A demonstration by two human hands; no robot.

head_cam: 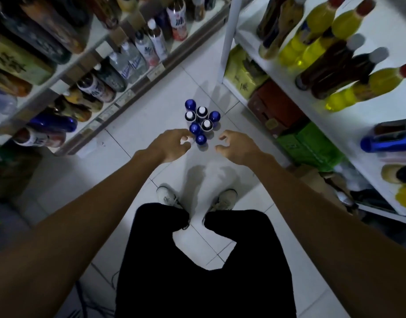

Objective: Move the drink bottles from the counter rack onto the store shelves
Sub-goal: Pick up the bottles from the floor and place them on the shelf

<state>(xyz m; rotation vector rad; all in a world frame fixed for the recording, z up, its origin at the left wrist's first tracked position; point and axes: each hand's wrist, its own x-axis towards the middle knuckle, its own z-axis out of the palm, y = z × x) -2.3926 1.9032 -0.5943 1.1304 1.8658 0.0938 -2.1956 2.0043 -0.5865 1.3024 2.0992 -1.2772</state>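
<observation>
On the floor ahead, I hold both hands, left hand (pixel 172 143) and right hand (pixel 235 145), spread and empty above the bottle cluster (pixel 201 121). Risk: a careless reach topples the tightly packed neighbours.

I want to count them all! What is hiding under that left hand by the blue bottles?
The left hand covers part of the bottle cluster on the white tiled floor. One white cap peeks out beneath its fingers. Seven other tops show; anything more under the hand cannot be seen.

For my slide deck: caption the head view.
Both hands, left and right, reach empty toward clustered bottles on the aisle floor.
</observation>
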